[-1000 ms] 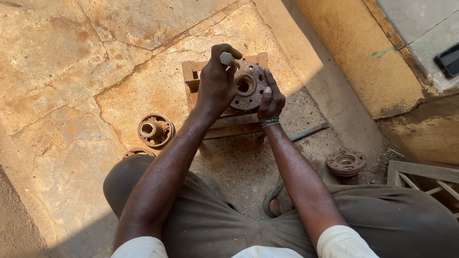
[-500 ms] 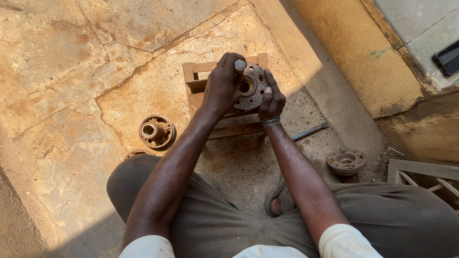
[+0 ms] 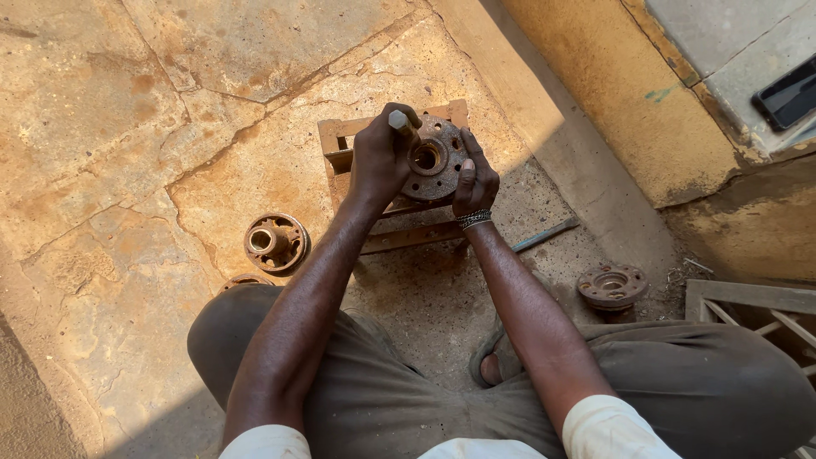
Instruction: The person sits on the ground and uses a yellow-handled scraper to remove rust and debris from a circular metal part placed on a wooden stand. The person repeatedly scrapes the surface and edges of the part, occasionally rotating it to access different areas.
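**Rusty hub held on a metal frame**

Cracked stone floor (image 3: 127, 127) lies open to the left; a loose rusty hub (image 3: 275, 241) sits there; the left hand (image 3: 380, 157) is closed round a pale metal stud (image 3: 398, 121); the round, holed wheel hub (image 3: 431, 159) rests on a metal frame (image 3: 340, 140); the right hand (image 3: 474, 180) presses its rim, fingers extended; a wall (image 3: 612, 93) closes the right.

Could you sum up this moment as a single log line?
left hand: grips metal rod | right hand: steadies rusty hub on metal stand | spare hub on floor
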